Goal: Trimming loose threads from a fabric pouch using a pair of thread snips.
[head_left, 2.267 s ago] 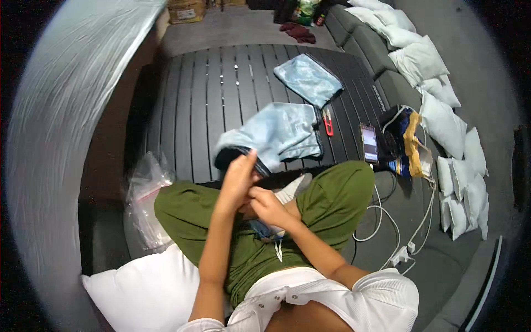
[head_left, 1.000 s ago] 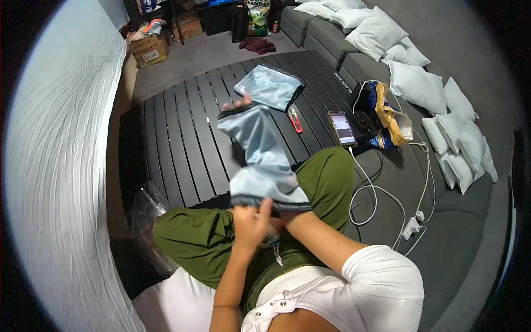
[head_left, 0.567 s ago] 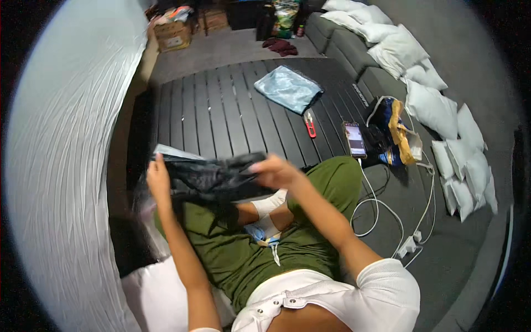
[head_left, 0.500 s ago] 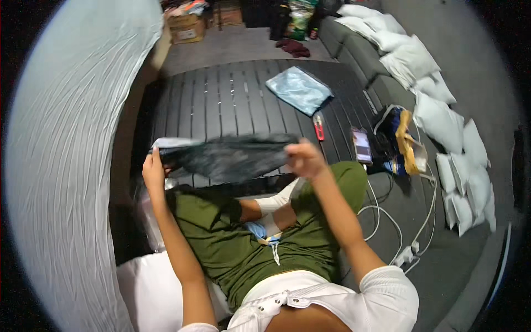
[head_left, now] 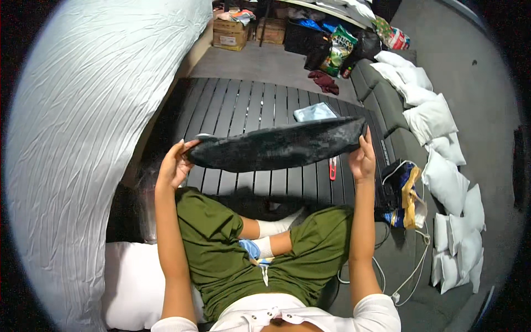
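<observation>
A long piece of black-and-grey mottled cloth is stretched level in the air over the near part of a dark slatted table. My left hand pinches its left end between thumb and fingers, and my right hand grips the right end. A bit of something pale shows behind the left end. Whether the cloth is a garment I cannot tell. Behind it on the table lies a flat pale-blue folded pack, partly covered. Small red-handled snips lie just below the cloth's right part.
A white sheet hangs along the left. To the right runs a grey sofa lined with white pillows. Cables and a blue-and-yellow cloth bundle lie near my right arm. A cardboard box stands at the back.
The cloth is pulled wider and straighter, its blur gone. My right hand has moved right, and the view has shifted so the snips and blue pack are partly covered.
</observation>
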Demonstrator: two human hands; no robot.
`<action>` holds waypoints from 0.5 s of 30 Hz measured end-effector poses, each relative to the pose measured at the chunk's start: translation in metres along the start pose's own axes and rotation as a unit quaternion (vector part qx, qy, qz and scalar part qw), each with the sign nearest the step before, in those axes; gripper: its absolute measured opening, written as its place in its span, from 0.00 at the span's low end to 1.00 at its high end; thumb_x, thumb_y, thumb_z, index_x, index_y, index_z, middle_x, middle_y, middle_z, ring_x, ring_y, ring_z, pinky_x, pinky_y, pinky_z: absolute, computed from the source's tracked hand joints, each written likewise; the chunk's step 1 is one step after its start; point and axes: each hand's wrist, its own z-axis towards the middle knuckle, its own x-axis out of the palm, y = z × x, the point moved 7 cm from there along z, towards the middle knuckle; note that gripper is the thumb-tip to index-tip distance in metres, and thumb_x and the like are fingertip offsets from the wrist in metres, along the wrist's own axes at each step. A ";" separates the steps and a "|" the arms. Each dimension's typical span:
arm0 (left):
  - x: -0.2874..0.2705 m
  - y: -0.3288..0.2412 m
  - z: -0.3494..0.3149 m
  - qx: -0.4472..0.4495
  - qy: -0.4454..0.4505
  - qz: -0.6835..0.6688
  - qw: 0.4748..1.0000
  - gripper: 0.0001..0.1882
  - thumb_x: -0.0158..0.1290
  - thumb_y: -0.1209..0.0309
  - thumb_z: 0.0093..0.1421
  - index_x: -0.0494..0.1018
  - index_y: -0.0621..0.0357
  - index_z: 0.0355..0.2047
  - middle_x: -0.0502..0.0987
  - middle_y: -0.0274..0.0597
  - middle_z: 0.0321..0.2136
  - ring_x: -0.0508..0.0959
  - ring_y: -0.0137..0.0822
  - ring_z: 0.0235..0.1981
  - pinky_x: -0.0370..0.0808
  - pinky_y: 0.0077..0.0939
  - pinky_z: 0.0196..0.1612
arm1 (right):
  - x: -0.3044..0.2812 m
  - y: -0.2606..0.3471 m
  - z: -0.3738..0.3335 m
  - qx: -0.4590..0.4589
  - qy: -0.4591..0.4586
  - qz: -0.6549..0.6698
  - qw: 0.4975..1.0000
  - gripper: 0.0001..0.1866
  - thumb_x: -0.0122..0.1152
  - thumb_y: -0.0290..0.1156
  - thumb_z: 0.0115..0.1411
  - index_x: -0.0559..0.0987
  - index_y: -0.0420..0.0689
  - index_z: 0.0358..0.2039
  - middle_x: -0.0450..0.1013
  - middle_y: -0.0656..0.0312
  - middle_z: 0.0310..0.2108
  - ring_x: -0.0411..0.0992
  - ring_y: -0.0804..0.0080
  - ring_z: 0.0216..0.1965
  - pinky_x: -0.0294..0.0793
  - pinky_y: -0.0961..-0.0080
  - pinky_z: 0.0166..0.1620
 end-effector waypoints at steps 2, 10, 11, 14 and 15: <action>0.022 -0.007 -0.002 -0.011 0.028 -0.025 0.999 0.18 0.45 0.65 0.59 0.70 0.68 0.43 0.75 0.41 0.38 0.74 0.28 0.33 0.71 0.18 0.38 | 0.014 0.003 -0.004 -0.015 0.073 -0.035 0.997 0.33 0.50 0.23 0.55 0.51 0.49 0.61 0.61 0.60 0.53 0.68 0.74 0.45 0.68 0.76 0.46; -0.012 0.008 0.088 -0.048 -0.047 0.110 0.992 0.18 0.50 0.64 0.56 0.72 0.62 0.42 0.75 0.37 0.37 0.74 0.28 0.33 0.71 0.23 0.37 | -0.119 -0.081 0.039 0.236 -0.050 -0.194 0.951 0.29 0.54 0.23 0.51 0.62 0.47 0.55 0.68 0.60 0.43 0.69 0.70 0.41 0.68 0.74 0.45; -0.021 0.016 0.105 -0.048 -0.069 0.069 0.994 0.19 0.50 0.64 0.56 0.69 0.62 0.45 0.74 0.38 0.36 0.74 0.29 0.32 0.71 0.22 0.34 | -0.133 -0.094 0.044 0.204 -0.087 -0.123 0.967 0.24 0.53 0.26 0.54 0.65 0.46 0.52 0.70 0.60 0.40 0.70 0.69 0.41 0.70 0.71 0.44; -0.026 0.047 0.134 -0.061 -0.110 -0.015 0.992 0.23 0.49 0.64 0.56 0.62 0.62 0.50 0.73 0.41 0.34 0.74 0.31 0.28 0.72 0.19 0.29 | -0.171 -0.124 0.042 0.277 -0.154 -0.208 0.925 0.21 0.53 0.32 0.56 0.64 0.51 0.51 0.63 0.68 0.23 0.61 0.81 0.19 0.63 0.79 0.25; -0.033 0.052 0.131 -0.040 -0.150 0.118 0.981 0.27 0.51 0.63 0.55 0.58 0.62 0.52 0.73 0.41 0.34 0.73 0.29 0.25 0.69 0.18 0.24 | -0.163 -0.134 0.035 0.292 -0.141 -0.248 0.913 0.21 0.53 0.33 0.56 0.64 0.52 0.52 0.58 0.69 0.20 0.55 0.82 0.17 0.58 0.80 0.22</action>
